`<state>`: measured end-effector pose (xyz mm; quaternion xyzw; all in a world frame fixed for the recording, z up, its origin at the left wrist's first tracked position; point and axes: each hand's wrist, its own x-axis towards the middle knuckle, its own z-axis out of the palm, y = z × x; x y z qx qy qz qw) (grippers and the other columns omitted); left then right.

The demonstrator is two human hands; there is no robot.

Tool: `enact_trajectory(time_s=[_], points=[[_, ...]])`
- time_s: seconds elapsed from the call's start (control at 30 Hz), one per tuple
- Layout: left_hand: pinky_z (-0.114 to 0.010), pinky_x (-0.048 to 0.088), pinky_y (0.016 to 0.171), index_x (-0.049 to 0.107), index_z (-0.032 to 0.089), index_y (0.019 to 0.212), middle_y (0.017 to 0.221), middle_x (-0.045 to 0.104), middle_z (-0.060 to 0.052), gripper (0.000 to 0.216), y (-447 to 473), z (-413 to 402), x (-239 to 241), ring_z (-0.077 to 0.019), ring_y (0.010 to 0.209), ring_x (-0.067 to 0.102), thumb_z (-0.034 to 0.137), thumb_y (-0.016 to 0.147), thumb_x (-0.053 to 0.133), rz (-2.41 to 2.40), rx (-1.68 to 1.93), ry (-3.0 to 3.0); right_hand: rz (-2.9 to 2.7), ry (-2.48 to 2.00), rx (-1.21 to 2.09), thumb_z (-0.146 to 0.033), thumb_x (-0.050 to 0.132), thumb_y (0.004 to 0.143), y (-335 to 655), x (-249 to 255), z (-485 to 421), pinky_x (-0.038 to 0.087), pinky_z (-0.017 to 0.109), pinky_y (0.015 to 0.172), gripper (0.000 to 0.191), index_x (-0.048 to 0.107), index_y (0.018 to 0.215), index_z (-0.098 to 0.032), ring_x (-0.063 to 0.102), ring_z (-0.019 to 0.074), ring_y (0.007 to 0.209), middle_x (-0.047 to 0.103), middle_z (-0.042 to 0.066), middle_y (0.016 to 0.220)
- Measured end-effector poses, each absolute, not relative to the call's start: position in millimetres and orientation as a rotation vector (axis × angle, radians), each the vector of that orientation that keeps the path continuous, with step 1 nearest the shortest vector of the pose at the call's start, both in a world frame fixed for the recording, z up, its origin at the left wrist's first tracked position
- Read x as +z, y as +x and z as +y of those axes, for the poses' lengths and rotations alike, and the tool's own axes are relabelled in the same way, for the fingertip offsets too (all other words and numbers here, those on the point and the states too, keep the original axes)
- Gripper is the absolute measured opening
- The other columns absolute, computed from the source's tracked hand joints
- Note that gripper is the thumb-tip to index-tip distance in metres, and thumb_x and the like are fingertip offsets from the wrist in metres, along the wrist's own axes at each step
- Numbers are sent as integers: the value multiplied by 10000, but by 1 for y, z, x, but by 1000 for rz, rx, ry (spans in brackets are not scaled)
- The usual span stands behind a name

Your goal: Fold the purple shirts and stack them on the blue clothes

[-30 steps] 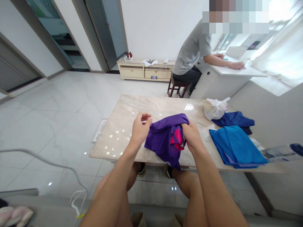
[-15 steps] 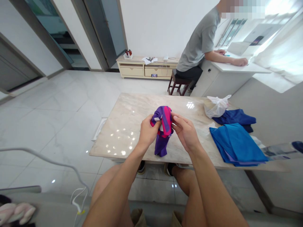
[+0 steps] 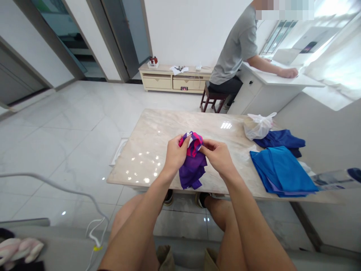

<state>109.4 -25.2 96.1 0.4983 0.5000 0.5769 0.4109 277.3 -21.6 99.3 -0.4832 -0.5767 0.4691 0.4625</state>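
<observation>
Purple synthetic garment with pink-striped panel [image 3: 193,165], bunched, held above the near edge of the glossy beige marble table [image 3: 146,150]. One garment in hand.

Left hand [image 3: 175,154]: fingers closed, pinching the upper left of the cloth. Right hand [image 3: 217,157]: thumb and fingertips pinching the upper right, at the pink part. Both hands level with each other, equally near; the cloth sits directly between them and hangs downward, long axis roughly vertical, lower end close to the tabletop — contact cannot be told.

Right of the hands, on the same table: one stack of bright blue folded cloth [image 3: 282,171], well apart from the held piece; behind it one dark blue folded garment [image 3: 280,138]; one white plastic bag [image 3: 258,126] touching that.

Far: one person in a grey shirt [image 3: 235,47] seated on a wooden stool [image 3: 213,99] at a white counter [image 3: 278,81]; one low cream cabinet [image 3: 173,79] against the wall.
</observation>
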Motion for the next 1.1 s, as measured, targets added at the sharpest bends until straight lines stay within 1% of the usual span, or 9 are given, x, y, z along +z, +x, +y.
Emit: enact_trajectory(time_s=[0.13,0.23,0.37,0.57,0.67,0.77,0.9,1.03,1.1], points=[[-251,460,661,698,192,787,726,646,8,447,103,-27,103,-148,717,564,601,946,779,1305,1471,1150,-1381,-1216,1120,-596,880,789,280,102,-22,529,330,624,420,879,902,-192,647,195,674,791,54,785],[-242,448,644,680,197,812,743,636,8,465,100,-28,105,-143,716,557,634,919,801,1273,1492,1040,-1322,-1213,1076,-619,894,769,284,99,-19,549,337,621,432,845,867,-200,662,206,684,774,53,759],[-252,473,676,683,200,874,791,664,-8,483,89,-24,105,-155,746,596,665,907,809,1237,1536,917,-1203,-1211,1013,-628,926,746,292,96,-15,597,343,679,463,792,895,-211,700,202,728,781,50,808],[-232,487,703,711,192,888,843,699,-18,410,65,-19,106,-148,800,625,583,918,830,1265,1645,924,-1011,-1188,911,-692,881,820,311,100,-11,655,380,824,508,724,939,-224,725,178,755,764,25,839],[-233,491,681,719,187,884,809,689,-13,421,62,-20,104,-141,761,624,586,890,853,1237,1594,880,-1078,-1216,921,-673,881,824,316,99,-10,654,394,840,494,727,933,-217,730,187,759,769,34,833],[-236,482,621,707,185,839,742,666,-3,471,71,-24,101,-129,671,592,615,830,901,1182,1448,866,-1333,-1247,1021,-608,871,847,307,96,-17,634,396,818,436,766,970,-203,745,213,798,797,67,878],[-247,502,612,719,191,864,724,669,1,503,91,-28,102,-126,629,594,651,804,914,1032,1265,890,-1723,-1188,1057,-366,869,835,280,94,-32,598,370,888,371,806,1180,-244,760,236,989,833,67,1090],[-254,527,661,732,194,904,766,697,-8,484,94,-26,110,-149,697,650,637,824,907,974,1298,930,-1823,-1234,951,-203,692,808,266,92,-33,551,355,828,229,821,993,-238,704,228,820,810,25,889],[-258,522,652,734,198,924,752,693,-6,501,86,-24,115,-161,698,654,663,828,896,1041,1377,922,-1766,-1275,912,-178,609,774,273,92,-27,540,361,820,308,841,967,-238,696,233,794,808,25,853]])
